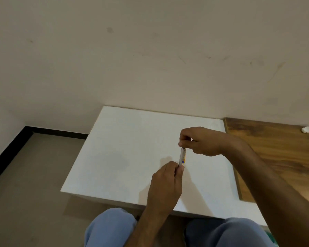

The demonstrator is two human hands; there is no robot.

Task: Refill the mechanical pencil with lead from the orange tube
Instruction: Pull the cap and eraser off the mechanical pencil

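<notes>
My left hand (165,182) grips the lower part of a slim grey mechanical pencil (182,156) and holds it nearly upright above the white table (125,157). An orange tube (185,157) shows as a thin strip right behind the pencil; I cannot tell which hand holds it. My right hand (202,140) hovers at the pencil's top end with thumb and fingers pinched together; whatever they pinch is too small to make out.
The white table stands against a beige wall. A wooden surface (278,157) adjoins it on the right, with a crumpled white scrap (307,129) at its far edge. My knees in blue trousers (111,227) are below the table's near edge. Grey floor lies to the left.
</notes>
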